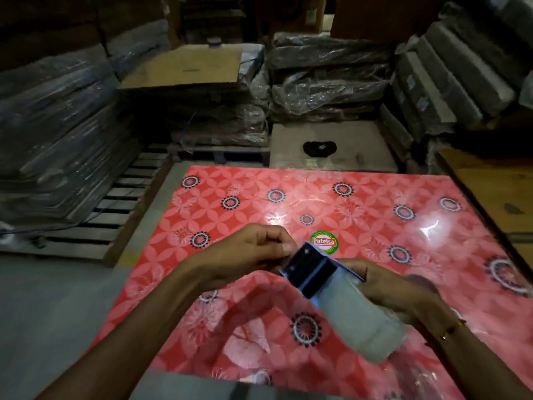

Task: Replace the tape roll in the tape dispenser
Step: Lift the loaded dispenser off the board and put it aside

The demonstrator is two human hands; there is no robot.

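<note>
We are holding the tape dispenser [313, 271] up in both hands above the near middle of a red flowered sheet [375, 220], glossy under clear plastic, that is covering the work surface in front of us. Our left hand [253, 249] is coming in from the left with its fingers curled, the thumb and fingertips pinching the dispenser's dark upper end, where two small pale dots are showing on the black plate. Our right hand [401, 290] is reaching in from the right and wrapping around the far side of a pale, blurred, roughly cylindrical shape [357, 321] that is running down from the black part toward us; we cannot tell whether this is the tape roll or part of the dispenser's body. A gold bangle [450, 330] is sitting on the right wrist. Just beyond the dispenser, a round green and red sticker reading "Patelsa" [323, 242] is lying on the sheet. Farther off, plastic-wrapped stacks [326, 79] are filling the far side, with a flat cardboard sheet [187, 67] lying on one stack, and a wooden pallet [121, 197] is resting on the floor to the left.
</note>
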